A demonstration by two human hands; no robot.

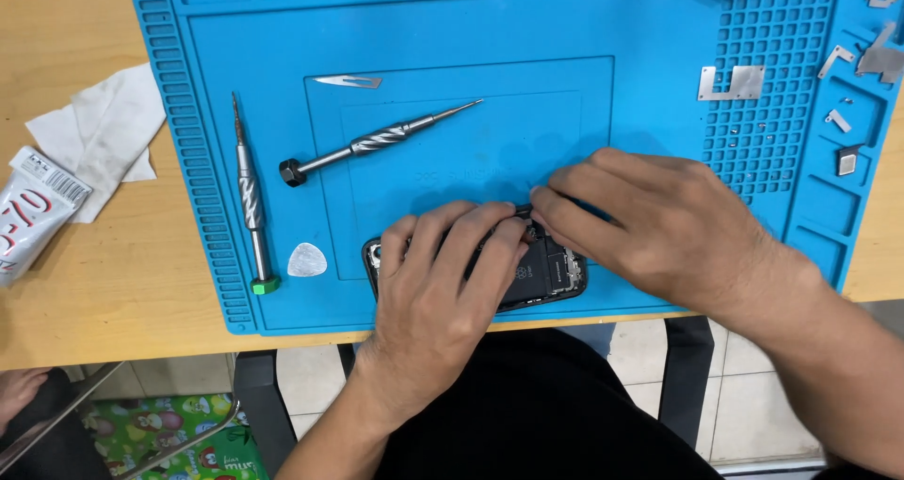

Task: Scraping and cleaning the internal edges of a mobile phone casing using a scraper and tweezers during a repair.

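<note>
Opened phone lies at near edge of blue mat. Left hand lies flat on it, fingers spread, pinning it down. Right hand pinches something small at phone's far edge; can't tell what. Best: keep steady left-hand pressure, work gently, avoid the internals. Screwdrivers and pick lie left.

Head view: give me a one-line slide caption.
Both hands, left hand and right hand, work on an opened phone on a blue repair mat, two screwdrivers alongside.
</note>
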